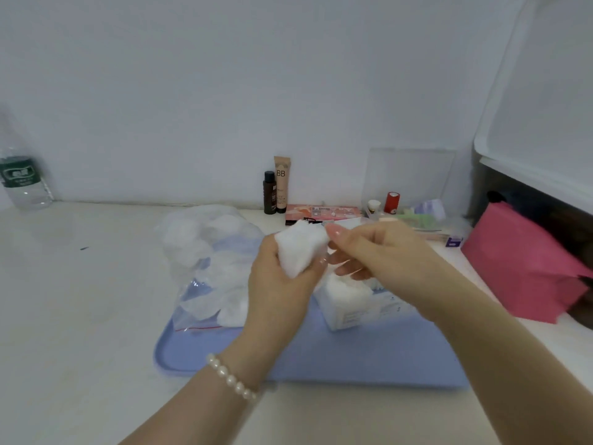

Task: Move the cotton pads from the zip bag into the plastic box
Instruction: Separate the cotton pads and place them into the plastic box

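Above the tray: small stack of white cotton pads [300,248], lifted clear of the worktop, between both hands.
Left hand [282,277]: grip curled round the lower part of the stack, fingers clamped on it; string of pearl beads [231,379] at the wrist.
Right hand [382,252]: thumb and forefinger pinching the upper right corner of the same stack, other fingers loosely bent below.
Under the right hand: clear rectangular plastic box [349,303], standing on the tray, white pads already inside.
Left of the box: crumpled clear zip bag [208,261] with a red seal line, many white pads inside, lying partly on the tray and partly on the worktop.
Beneath: flat light-blue plastic tray [353,358] on the pale worktop [80,300].
Against the wall: dark small bottle [269,192], beige tube marked BB [282,184], clear water bottle with green label [22,178] far left.
Far right: pink folded sheet [519,261].
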Motion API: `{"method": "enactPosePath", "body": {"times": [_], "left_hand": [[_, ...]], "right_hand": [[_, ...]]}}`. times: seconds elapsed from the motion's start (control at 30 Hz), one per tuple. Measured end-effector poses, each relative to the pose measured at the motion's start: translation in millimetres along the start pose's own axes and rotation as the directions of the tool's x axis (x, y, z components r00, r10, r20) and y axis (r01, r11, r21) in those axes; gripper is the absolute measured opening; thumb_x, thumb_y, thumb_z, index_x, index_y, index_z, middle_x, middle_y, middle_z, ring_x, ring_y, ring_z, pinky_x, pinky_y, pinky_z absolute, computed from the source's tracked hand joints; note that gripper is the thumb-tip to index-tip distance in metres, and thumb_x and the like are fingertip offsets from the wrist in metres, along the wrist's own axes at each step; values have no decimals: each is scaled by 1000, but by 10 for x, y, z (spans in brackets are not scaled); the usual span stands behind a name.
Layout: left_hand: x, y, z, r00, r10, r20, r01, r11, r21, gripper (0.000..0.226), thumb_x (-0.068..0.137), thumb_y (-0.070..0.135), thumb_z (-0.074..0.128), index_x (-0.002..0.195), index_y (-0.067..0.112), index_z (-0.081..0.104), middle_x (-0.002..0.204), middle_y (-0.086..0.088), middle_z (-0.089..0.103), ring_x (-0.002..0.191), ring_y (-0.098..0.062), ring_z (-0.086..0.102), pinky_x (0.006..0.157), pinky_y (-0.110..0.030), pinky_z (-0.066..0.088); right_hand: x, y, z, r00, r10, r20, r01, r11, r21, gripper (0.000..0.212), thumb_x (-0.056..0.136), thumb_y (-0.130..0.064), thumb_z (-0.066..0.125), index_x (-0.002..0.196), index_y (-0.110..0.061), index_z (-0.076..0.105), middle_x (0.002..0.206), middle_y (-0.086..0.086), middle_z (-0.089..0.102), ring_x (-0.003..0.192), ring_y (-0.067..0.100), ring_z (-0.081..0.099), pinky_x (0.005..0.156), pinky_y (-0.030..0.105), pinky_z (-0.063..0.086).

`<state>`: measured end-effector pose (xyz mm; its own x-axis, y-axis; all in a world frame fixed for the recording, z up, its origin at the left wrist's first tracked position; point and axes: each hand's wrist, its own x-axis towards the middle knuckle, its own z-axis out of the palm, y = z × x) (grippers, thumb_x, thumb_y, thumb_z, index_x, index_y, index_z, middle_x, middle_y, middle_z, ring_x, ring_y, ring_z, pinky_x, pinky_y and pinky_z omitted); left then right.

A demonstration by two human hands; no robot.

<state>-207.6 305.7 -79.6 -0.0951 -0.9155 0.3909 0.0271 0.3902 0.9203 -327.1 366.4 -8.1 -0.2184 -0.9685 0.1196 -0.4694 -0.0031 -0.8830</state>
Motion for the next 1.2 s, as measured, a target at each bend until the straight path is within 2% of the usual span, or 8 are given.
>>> {"method": "enactPosePath", "body": {"times": [0.13,0.23,0.3,0.47,0.6,0.8,0.97,1.2], "left_hand": [[-169,95,231,893,176,414,-239,965,104,74,84,13,55,147,15,16,144,2,38,133,-6,36,107,-23,34],[-263,58,378,787,332,521,-455,882,126,88,83,21,51,146,13,-10,158,-3,1,146,-14,-2,119,-36,9],[-270,54,439,783,307,540,-409,910,76,88,82,32,50,142,23,-14,157,4,-7,145,-9,-11,119,-34,3],[-163,25,362,856,82,511,128,923,-363,72,76,15,57,136,40,25,151,14,23,138,5,24,111,-22,28],[-25,-174,147,900,237,367,-234,971,-54,29,83,30,51,110,25,60,133,17,51,131,7,36,112,-24,26],[7,-396,190,661,468,587,-695,676,244,34,90,30,43,113,16,64,129,1,58,134,-16,37,110,-52,13],[-8,-418,194,644,269,717,-661,668,343,53,88,48,31,132,26,51,145,8,41,143,-14,20,116,-52,0],[-22,-410,178,651,265,711,-633,706,317,54,87,52,32,126,23,55,139,8,45,136,-2,17,117,-48,0]], "right_hand": [[32,22,-44,997,3,-78,-10,996,-83,79,63,-78,52,82,-3,65,80,13,70,74,24,68,79,47,55],[26,39,-186,993,35,-117,-44,997,-71,52,68,-62,64,83,-13,68,78,9,71,64,15,67,65,34,56],[40,66,-263,995,66,-71,-69,997,-31,41,71,-46,72,91,-11,68,83,10,71,68,18,68,65,35,57],[134,200,-442,983,183,-6,-181,975,129,13,84,-13,65,97,-10,66,89,11,71,76,22,69,68,38,59],[224,333,-545,969,184,-163,-185,983,4,12,82,-10,61,93,-14,59,91,7,65,81,22,65,74,41,58],[272,457,-546,964,171,-203,-232,917,-326,18,78,-20,64,86,-7,55,89,16,62,85,32,62,77,45,52],[299,490,-531,968,185,-169,-235,902,-362,23,82,-33,64,86,-14,51,90,6,60,82,23,58,71,38,51],[298,510,-527,962,255,-101,-271,939,-213,22,88,-34,60,83,-15,51,96,11,63,82,23,61,70,36,54]]}}
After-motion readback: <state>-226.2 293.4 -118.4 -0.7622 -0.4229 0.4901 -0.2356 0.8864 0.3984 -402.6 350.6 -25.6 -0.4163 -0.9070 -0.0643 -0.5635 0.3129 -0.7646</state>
